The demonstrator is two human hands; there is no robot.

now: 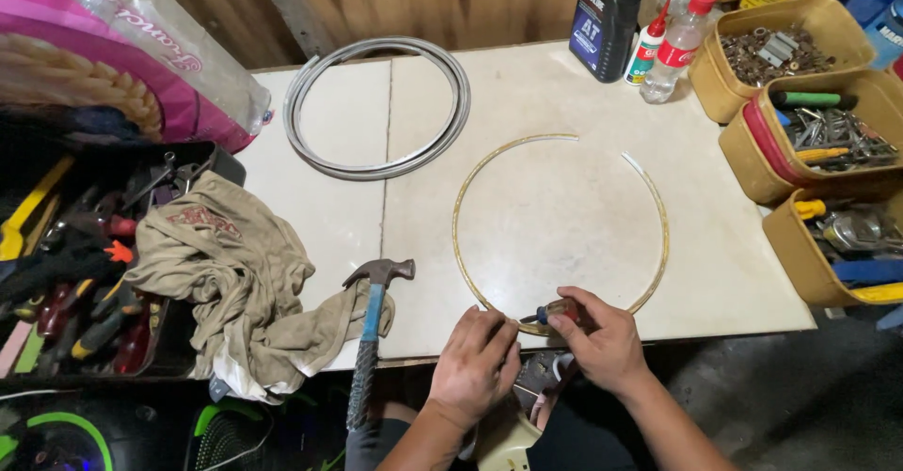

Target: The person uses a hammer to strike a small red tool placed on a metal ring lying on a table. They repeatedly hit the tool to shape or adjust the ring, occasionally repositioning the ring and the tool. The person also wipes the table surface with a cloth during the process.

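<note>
Right hand [607,344] has its grip clamped on a small screwdriver [555,314] with a dark red handle and a blue collar, held low and pointing left at the near arc of the thin yellowish hoop [467,184]. Left hand [477,366] is curled down right beside it, its grip pressed together on the hoop's near edge, though what sits under those fingertips is hidden. That hoop lies flat on the pale worktop [564,217], an open ring with a gap at its far right, its near arc at the front edge where both hands meet. Over to the left, a claw hammer [369,337] with a blue and dark handle leans against the worktop's front edge, head up, touching a crumpled beige rag [226,264]. Beyond the rag sits a dark tray of hand tools [66,273]. Farther back on the worktop rests a coil of grey tubing [376,104], well apart from the hoop. Along the right side stand three tan bins of hardware and tools [767,57], with a dark oil bottle [607,15] and a small clear bottle [675,47] with a red cap near the back.
</note>
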